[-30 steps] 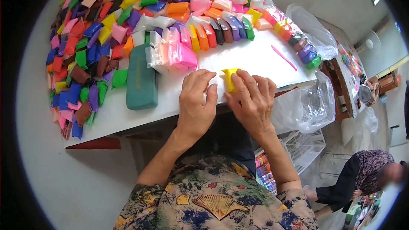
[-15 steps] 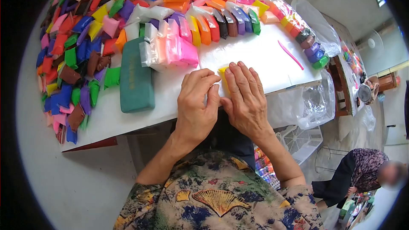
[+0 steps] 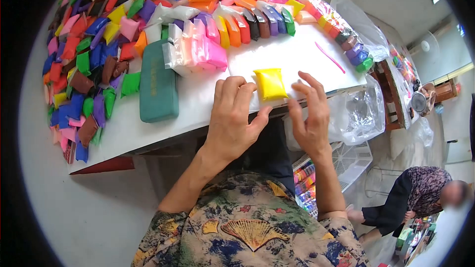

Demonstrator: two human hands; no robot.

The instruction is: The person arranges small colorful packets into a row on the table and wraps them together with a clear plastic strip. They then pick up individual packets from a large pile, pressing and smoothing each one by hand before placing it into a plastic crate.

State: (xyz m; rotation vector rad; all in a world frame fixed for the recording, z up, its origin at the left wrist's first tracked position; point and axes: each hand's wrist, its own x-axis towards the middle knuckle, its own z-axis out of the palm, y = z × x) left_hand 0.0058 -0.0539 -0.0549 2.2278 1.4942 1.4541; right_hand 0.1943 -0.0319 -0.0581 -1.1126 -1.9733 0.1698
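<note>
While the left hand (image 3: 231,118) lies flat and empty beside the yellow clay packet (image 3: 270,84), the right hand (image 3: 310,116) hovers spread, holding nothing; even pressure should flatten it best.

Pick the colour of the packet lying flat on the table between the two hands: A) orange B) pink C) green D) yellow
D: the yellow packet lies flat on the white table, with the left hand on one side of it and the right hand, fingers spread, on the other. Neither hand grips it.
</note>
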